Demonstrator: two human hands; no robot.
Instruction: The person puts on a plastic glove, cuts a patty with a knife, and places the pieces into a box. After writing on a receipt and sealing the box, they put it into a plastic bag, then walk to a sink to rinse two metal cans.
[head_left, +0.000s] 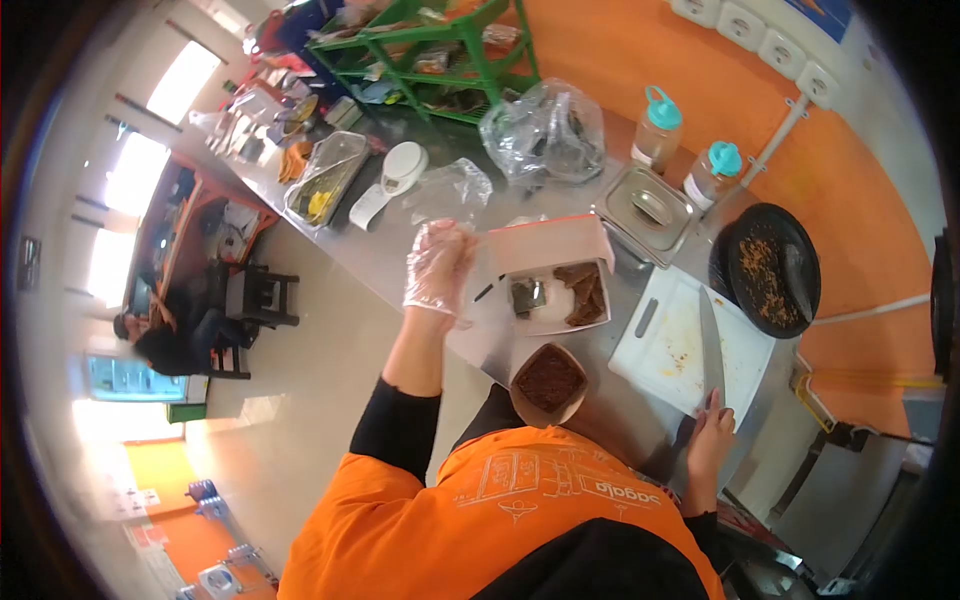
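Observation:
My left hand point(440, 265), in a clear plastic glove, is raised over the table edge with its fingers curled closed; anything inside them is hidden. My right hand point(711, 430) is wrapped round the handle of a long knife point(711, 335), whose blade lies along a white cutting board point(650, 345) with a few crumbs. Between the hands an open carton point(558, 320) holds brown flat pieces point(583, 295) and a small packet point(528, 295). Nearer my body is a brown paper box point(548, 384) filled with something dark brown.
A black stone mortar point(765, 245) with crumbs and a pestle stands right. Behind are a lidded steel container point(645, 210), two turquoise-capped jars point(660, 125), plastic bags point(545, 130), a white scale point(404, 165) and a green rack point(430, 60). A person point(175, 345) sits far left.

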